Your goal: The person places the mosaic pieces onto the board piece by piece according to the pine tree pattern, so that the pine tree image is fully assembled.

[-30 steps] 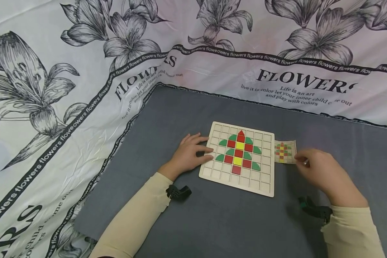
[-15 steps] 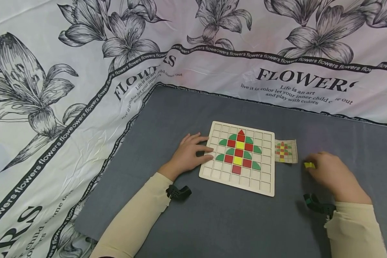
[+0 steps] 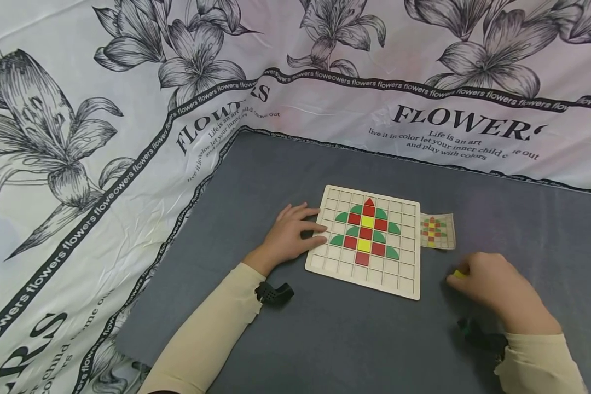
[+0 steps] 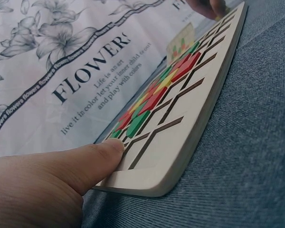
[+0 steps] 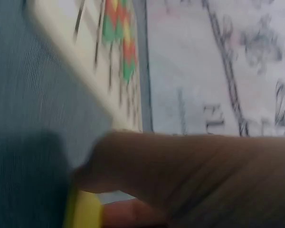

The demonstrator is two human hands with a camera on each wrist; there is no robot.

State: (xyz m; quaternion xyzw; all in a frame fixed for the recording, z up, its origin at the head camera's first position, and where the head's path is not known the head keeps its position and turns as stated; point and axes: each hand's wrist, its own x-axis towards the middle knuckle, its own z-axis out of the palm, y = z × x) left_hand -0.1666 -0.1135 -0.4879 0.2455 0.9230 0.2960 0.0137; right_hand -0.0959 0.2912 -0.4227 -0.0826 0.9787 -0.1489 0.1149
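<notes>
A pale wooden grid board (image 3: 335, 268) lies on the grey table, with red, yellow and green pieces forming a tree shape in its cells. My left hand (image 3: 290, 235) rests at its left edge, fingers spread; in the left wrist view the thumb (image 4: 95, 159) touches the board's top near a corner. To the right of the board, my right hand (image 3: 494, 284) pinches a small yellow block (image 5: 87, 209) between thumb and fingers, above the table. Most of the block is hidden by the fingers, and the right wrist view is blurred.
A small pattern card (image 3: 445, 224) printed with a similar tree design lies against the board's right edge. The grey tabletop (image 3: 354, 345) extends around the board. White flower-printed cloth (image 3: 325, 104) hangs behind and to the left.
My right hand has moved off the pattern card, first to the right, then nearer and slightly left, with the yellow block in its fingers. The left hand has stayed at the board.
</notes>
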